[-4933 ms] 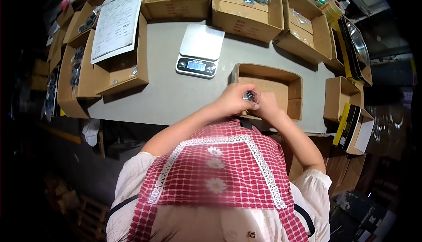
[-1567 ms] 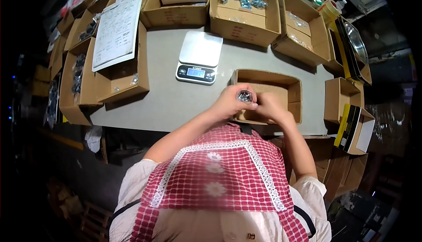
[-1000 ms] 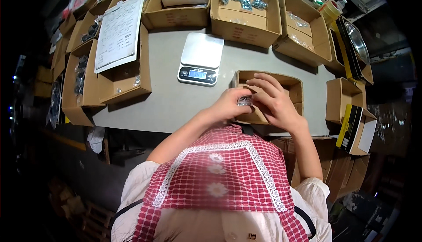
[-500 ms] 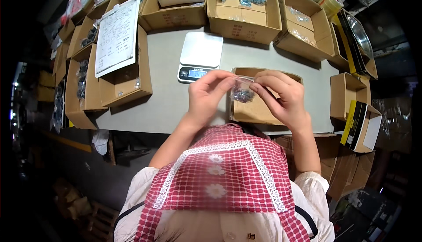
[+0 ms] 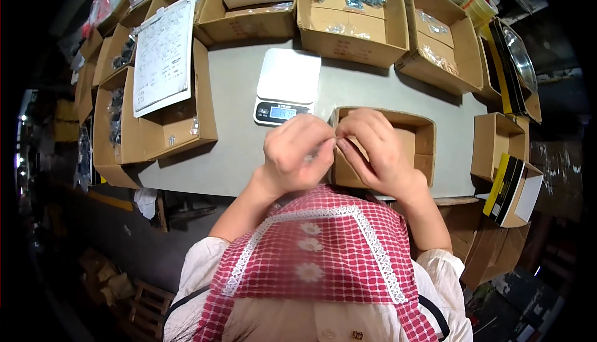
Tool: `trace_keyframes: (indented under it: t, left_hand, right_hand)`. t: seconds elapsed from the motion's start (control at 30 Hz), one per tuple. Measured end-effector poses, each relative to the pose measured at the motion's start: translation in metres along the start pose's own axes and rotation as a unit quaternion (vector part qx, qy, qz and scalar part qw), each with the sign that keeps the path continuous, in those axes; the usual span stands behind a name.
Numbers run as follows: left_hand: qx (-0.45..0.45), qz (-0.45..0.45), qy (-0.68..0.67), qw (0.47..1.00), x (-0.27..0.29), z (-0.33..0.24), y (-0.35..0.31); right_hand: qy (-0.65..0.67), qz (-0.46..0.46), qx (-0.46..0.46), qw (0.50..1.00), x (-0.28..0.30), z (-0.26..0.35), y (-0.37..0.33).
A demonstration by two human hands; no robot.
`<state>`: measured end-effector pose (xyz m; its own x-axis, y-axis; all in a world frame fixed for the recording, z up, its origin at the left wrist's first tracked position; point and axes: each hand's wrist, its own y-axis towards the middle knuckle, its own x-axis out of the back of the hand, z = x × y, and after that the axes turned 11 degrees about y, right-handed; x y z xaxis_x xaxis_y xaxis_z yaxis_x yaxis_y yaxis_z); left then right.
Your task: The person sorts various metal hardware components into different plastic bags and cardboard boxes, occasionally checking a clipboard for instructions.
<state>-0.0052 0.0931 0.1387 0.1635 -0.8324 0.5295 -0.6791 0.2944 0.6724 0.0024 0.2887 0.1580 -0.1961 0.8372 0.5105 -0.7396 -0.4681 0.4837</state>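
Note:
My left hand (image 5: 297, 155) and my right hand (image 5: 376, 150) meet in front of my apron, fingertips pinched together at one spot. Between them is a small clear plastic bag (image 5: 311, 156) of small parts, mostly covered by my left fingers, with only a bit showing. Just beneath my right hand stands a low cardboard box (image 5: 424, 155) on the grey table. A white digital scale (image 5: 286, 78) with a lit display lies beyond my left hand, its platform bare.
Open cardboard boxes (image 5: 357, 46) holding bagged metal parts line the table's far side. At the left, a clipboard with a written sheet (image 5: 163, 56) rests across a box (image 5: 208, 102). Smaller boxes (image 5: 497, 137) stand at the right edge, near a roll of tape (image 5: 480, 9).
My hands have come together and turned inward, with the left one moving right. The bag, which hung in plain sight between them, is now mostly hidden. The view has shifted slightly.

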Motion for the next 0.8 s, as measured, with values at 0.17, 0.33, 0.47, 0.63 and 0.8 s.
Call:
trace_keyframes:
  t: [0.17,0.33,0.47,0.63,0.8]
  left_hand:
    - [0.02,-0.009,-0.019,1.0,0.0,0.007,-0.001]
    - [0.021,-0.019,-0.028,0.999,0.007,0.008,-0.001]
    - [0.032,-0.029,-0.037,0.998,0.021,0.01,-0.001]
    - [0.076,-0.028,-0.042,0.996,0.046,0.023,-0.008]
    - [0.137,0.0,-0.063,0.989,0.066,0.032,-0.017]
  right_hand:
    - [-0.005,-0.007,0.001,1.0,-0.007,-0.002,0.006]
    - [-0.035,-0.003,0.042,0.999,-0.013,0.0,0.014]
    - [-0.064,-0.011,0.073,0.995,-0.018,0.006,0.024]
    - [-0.077,-0.021,0.072,0.994,-0.026,0.006,0.029]
    - [-0.078,-0.026,0.063,0.995,-0.039,0.016,0.038]
